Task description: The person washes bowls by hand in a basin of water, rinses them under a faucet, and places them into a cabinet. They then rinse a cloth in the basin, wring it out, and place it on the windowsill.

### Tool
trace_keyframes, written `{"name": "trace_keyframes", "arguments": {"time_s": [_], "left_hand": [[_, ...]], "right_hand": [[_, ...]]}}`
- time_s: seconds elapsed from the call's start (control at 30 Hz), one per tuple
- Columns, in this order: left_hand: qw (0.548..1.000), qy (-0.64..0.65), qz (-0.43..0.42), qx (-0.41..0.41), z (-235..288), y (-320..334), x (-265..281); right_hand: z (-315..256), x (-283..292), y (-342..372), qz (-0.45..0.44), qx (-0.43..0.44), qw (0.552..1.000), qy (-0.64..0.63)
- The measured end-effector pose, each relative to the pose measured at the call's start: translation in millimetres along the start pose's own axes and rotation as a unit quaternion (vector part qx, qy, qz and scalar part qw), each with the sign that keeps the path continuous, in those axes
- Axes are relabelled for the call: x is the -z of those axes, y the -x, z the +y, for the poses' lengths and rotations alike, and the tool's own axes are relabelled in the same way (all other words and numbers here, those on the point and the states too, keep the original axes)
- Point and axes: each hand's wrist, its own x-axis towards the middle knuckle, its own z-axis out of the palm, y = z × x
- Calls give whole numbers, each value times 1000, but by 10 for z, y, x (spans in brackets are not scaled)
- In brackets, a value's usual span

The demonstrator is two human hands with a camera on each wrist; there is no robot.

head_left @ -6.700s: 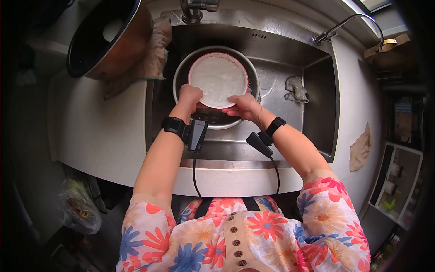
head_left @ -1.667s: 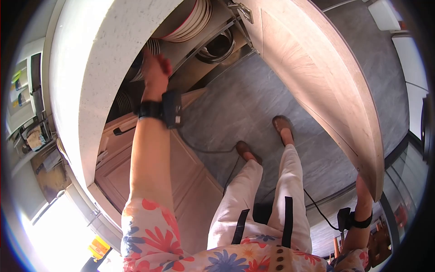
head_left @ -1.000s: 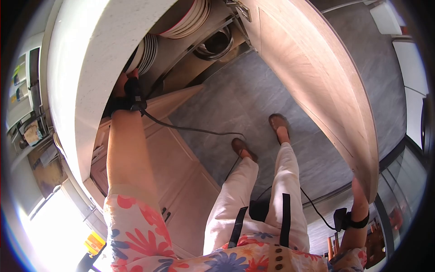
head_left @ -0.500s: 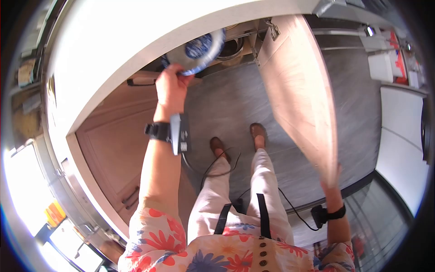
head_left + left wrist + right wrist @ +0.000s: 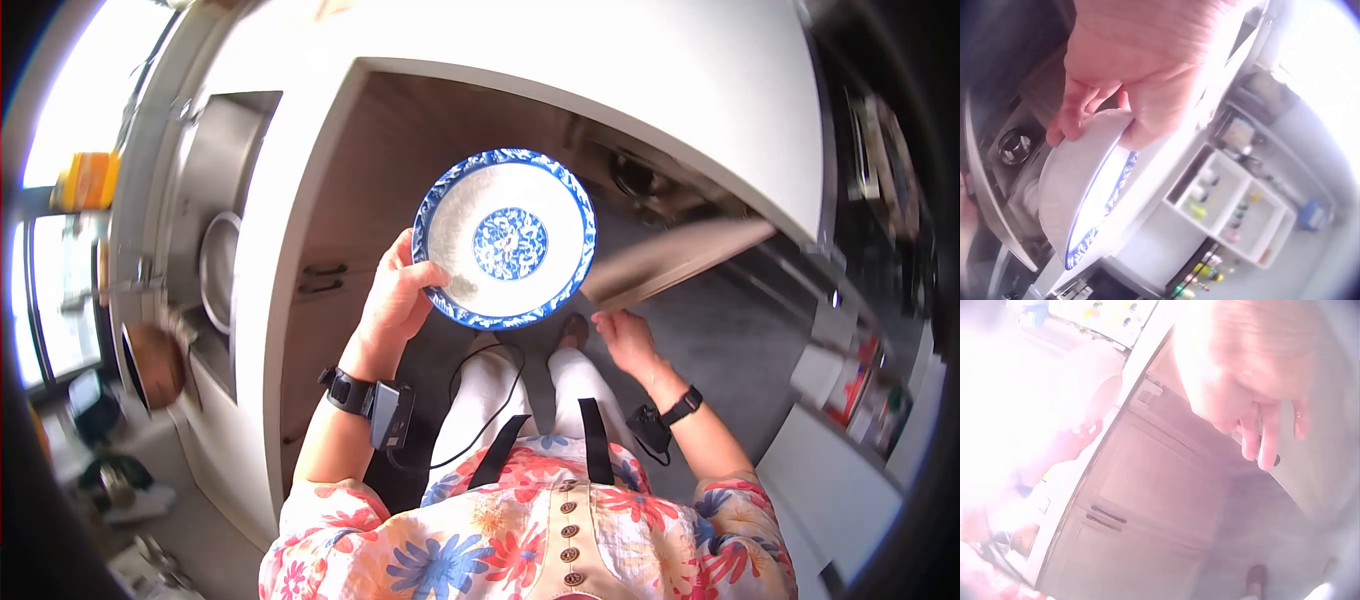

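While the left hand [image 5: 395, 295] pinches a blue-and-white dish [image 5: 512, 240] by its rim, the right hand [image 5: 630, 343] isn't holding anything. The left thumb lies over the inside of the rim and the other fingers are behind it, so yeah, that's a proper grip. The dish is up in the air, just off the inner corner where two edges of the white tabletop [image 5: 620, 70] meet, with its patterned inside facing up at the head camera. Blue band round the rim, blue medallion in the middle, and the left wrist view shows the sides are curved.

Right hand's fingers look loose and relaxed, right beside a cabinet door [image 5: 680, 262] that's swung out under the tabletop's edge. Can't tell if they actually touch it, and the right wrist view is pretty washed out. There's some round metalware [image 5: 1015, 145] in that cabinet, kinda blurry.

Over in the left part of the tabletop there's a sink [image 5: 238, 130] with a metal basin [image 5: 217, 275] in it, plus a brown pot [image 5: 160, 365] near the sink's edge.
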Motion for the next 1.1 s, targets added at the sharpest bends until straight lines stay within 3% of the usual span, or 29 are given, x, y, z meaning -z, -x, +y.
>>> {"name": "trace_keyframes", "arguments": {"time_s": [0.13,0.23,0.37,0.5,0.57,0.63,0.7,0.73,0.87,0.9,0.97,1.07,1.1], "left_hand": [[997,-18,20,-78,252,1352,236],[986,-26,51,-154,225,2257,274],[962,-70,108,-239,75,2556,242],[929,-98,231,-272,385,2935,1191],[908,-138,285,-274,253,2876,1293],[889,-180,337,-253,201,2782,1367],[876,-212,368,-230,205,2699,1475],[859,-244,399,-208,208,2672,1550],[838,-273,449,-146,268,2403,1826],[836,-265,458,-143,290,2356,1858],[790,-348,498,-81,281,2262,1937],[749,-389,527,-101,149,2195,2199],[760,-370,526,-91,182,2218,2205]], "right_hand": [[80,-318,48,48,-23,967,-248],[242,-107,268,84,-94,934,-335],[1104,296,513,89,-219,910,-340],[1180,612,695,102,-294,904,-293],[1493,762,912,86,-352,903,-229],[1135,897,1232,84,-365,908,-188],[436,1091,1380,-28,-227,953,-199],[-33,1171,1359,-41,-166,965,-200],[-1969,1215,934,-180,141,962,-148],[-2396,1103,812,-223,219,945,-94],[-2966,688,469,-266,355,896,30],[-3494,-192,-96,-345,434,799,234],[-3637,-484,-280,-345,438,773,302]]}}
